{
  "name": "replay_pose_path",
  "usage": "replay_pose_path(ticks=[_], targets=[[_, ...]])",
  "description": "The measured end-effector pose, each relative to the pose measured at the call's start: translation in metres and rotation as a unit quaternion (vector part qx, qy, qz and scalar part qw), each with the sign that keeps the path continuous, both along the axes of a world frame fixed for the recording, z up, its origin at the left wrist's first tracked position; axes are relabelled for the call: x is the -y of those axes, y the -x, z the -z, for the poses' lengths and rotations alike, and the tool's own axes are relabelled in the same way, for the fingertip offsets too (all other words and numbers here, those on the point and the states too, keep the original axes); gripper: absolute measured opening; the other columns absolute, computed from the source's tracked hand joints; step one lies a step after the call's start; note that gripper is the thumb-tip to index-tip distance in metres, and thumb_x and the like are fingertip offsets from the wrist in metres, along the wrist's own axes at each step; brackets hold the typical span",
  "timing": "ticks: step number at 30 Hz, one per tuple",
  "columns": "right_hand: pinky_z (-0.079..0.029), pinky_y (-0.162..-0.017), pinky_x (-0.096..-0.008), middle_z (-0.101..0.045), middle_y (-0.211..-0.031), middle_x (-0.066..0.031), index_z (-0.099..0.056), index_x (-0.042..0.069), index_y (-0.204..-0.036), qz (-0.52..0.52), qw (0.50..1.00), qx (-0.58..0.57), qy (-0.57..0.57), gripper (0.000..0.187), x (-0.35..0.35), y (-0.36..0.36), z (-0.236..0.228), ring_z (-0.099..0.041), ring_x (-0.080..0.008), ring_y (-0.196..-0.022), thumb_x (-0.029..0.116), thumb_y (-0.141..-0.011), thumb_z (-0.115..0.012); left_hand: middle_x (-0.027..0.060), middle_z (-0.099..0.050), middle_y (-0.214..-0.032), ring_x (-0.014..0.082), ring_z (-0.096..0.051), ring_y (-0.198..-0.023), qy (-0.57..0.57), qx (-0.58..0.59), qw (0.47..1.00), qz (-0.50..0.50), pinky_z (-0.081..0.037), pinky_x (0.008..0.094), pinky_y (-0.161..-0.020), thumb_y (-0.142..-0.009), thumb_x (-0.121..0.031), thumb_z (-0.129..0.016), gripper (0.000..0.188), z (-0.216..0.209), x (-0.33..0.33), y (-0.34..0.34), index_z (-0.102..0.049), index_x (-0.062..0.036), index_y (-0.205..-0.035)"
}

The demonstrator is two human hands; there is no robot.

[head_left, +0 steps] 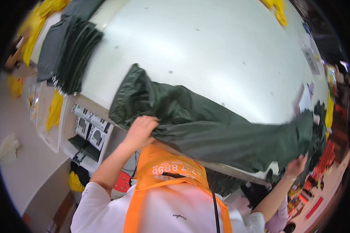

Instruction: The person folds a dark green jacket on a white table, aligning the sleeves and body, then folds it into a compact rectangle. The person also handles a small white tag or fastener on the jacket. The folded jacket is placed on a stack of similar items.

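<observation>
A long dark green garment of thin, shiny waterproof fabric lies stretched across the near edge of the white table. Its left end is bunched and creased; the right part runs flatter. I cannot tell which kind of garment it is. My left hand pinches its near edge close to the bunched end, fingers closed on the fabric. Far to the right, my right hand grips the lower edge at the other end, with some of its fingers hidden behind the cloth.
Folded dark green garments are stacked at the far left. Below them, a white plastic bin holds flat printed packets. Yellow cloth lies at the back right. More dark fabric is heaped at the right. A red stool stands under the table.
</observation>
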State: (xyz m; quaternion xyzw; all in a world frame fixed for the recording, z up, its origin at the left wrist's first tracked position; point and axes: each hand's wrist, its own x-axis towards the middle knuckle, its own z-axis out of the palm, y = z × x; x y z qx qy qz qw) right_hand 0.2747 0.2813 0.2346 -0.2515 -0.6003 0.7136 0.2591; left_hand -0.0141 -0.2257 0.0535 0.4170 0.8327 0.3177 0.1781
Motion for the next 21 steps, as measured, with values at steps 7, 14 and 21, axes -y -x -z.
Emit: replay_pose_path(ticks=[7, 14, 21], targets=[[-0.042, -0.086, -0.0261, -0.063, -0.115, -0.0052, -0.062, 0.006, -0.118, 0.054, 0.855, 0.476, -0.196, 0.033, 0.055, -0.203, 0.163, -0.057, -0.0134, -0.102, 0.024, -0.093, -0.048, 0.0081, -0.059, -0.106, 0.0288, -0.053, -0.105, 0.039, -0.124, 0.991, 0.045, -0.037, 0.0397, -0.087, -0.055, 0.004, -0.059, 0.036, -0.009, -0.034, -0.006, -0.053, -0.0056, -0.089], [-0.043, -0.064, -0.0353, -0.058, -0.066, -0.0164, -0.058, -0.005, -0.066, 0.086, 0.778, 0.609, -0.126, 0.069, 0.052, -0.099, 0.146, -0.056, -0.0223, -0.067, 0.063, -0.077, -0.06, 0.0091, -0.057, -0.114, 0.0304, -0.05, -0.112, 0.095, -0.153, 0.978, 0.107, -0.037, 0.0416, -0.093, -0.056, 0.004, -0.059, 0.043, -0.011, -0.033, -0.008, -0.057, -0.0053, -0.098], [-0.044, -0.076, -0.0329, -0.062, -0.085, -0.0069, -0.063, -0.006, -0.09, 0.306, 0.796, 0.426, -0.301, 0.035, 0.105, -0.142, -0.027, -0.054, -0.0169, -0.08, 0.028, -0.089, -0.056, 0.0194, -0.034, -0.143, 0.0383, -0.034, -0.13, -0.021, -0.233, 0.972, -0.031, -0.029, 0.0447, -0.107, -0.061, -0.011, -0.071, 0.088, -0.027, -0.029, 0.054, -0.031, -0.001, -0.139]])
